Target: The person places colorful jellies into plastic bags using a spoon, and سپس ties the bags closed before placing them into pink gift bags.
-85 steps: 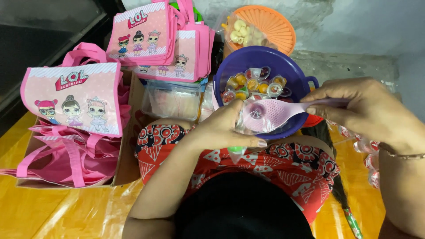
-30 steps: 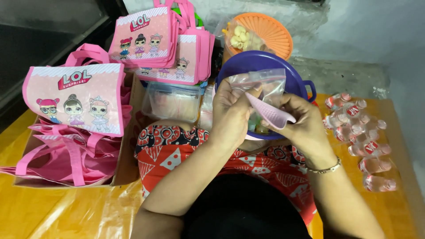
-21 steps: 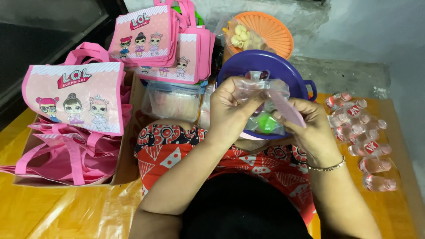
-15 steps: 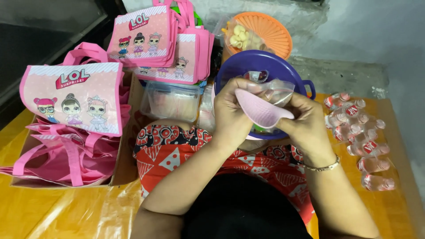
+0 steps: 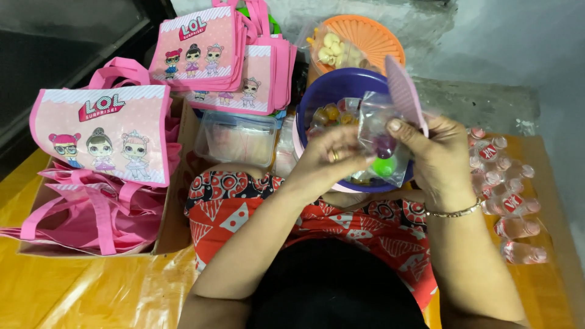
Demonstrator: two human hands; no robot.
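A small clear plastic bag (image 5: pixel 382 143) with coloured sweets inside is being held over the purple bowl (image 5: pixel 329 91), pinched between the fingers of the left hand (image 5: pixel 332 159) and the right hand (image 5: pixel 436 159). A pink scoop (image 5: pixel 403 91) is also being gripped, upright, by the right hand.

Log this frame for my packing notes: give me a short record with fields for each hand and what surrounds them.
left hand: pinches the small clear plastic bag holding small sweets
right hand: grips the same bag, with a pink plastic scoop pointing up
behind bag: purple plastic bowl of wrapped sweets
left side: pink cartoon tote bags in a cardboard box
right side: small sealed water cups
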